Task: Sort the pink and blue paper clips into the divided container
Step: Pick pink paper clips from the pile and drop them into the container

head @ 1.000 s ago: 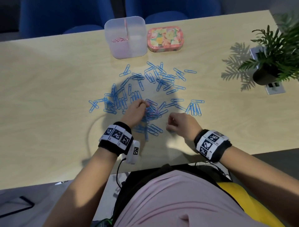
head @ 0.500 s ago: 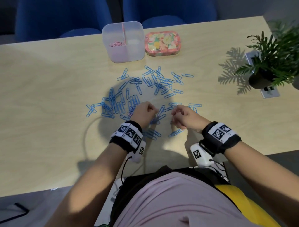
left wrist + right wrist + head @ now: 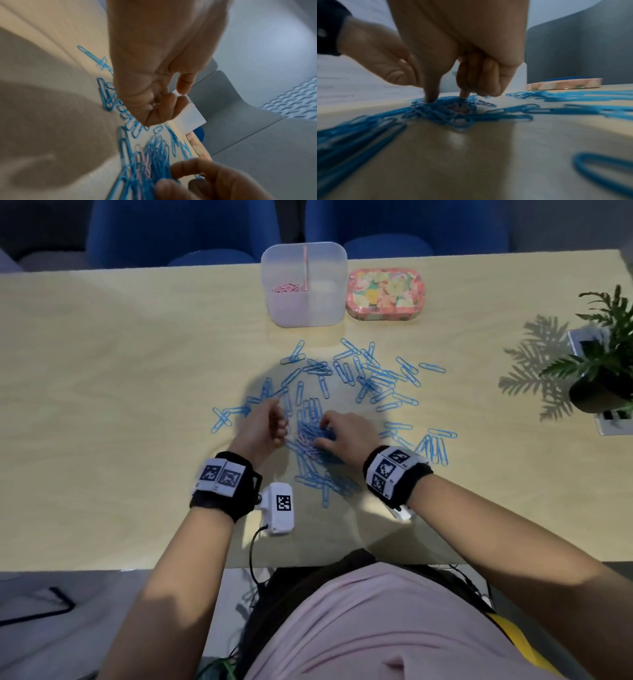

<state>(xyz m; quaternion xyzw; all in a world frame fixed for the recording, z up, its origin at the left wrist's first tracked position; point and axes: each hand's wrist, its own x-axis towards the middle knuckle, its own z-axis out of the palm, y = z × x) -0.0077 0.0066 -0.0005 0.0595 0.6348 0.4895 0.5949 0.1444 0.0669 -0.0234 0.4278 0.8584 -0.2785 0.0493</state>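
Blue paper clips [image 3: 373, 378] lie scattered over the pale wooden table [image 3: 102, 371]. A denser heap [image 3: 310, 436] in front of me mixes blue with a few pink clips [image 3: 145, 162]. My right hand [image 3: 320, 431] is clawed over the heap, thumb [image 3: 431, 94] and forefinger dug in and pinching a clump [image 3: 443, 111]. My left hand [image 3: 279, 422] hovers just left of the heap with fingers curled; a small pale clip loop [image 3: 155, 104] shows in its palm fold. The clear divided container [image 3: 305, 302] stands at the back, with pink clips [image 3: 286, 288] in its left half.
A flowered tin [image 3: 385, 294] sits right of the container. A potted plant [image 3: 603, 371] and a wall-socket plate [image 3: 613, 422] are at the far right. Blue chairs [image 3: 178, 231] stand behind the table. The table's left side carries nothing.
My left hand has drawn back left off the heap with its fingers curled. My right hand has slid left onto the heap and dug into it.
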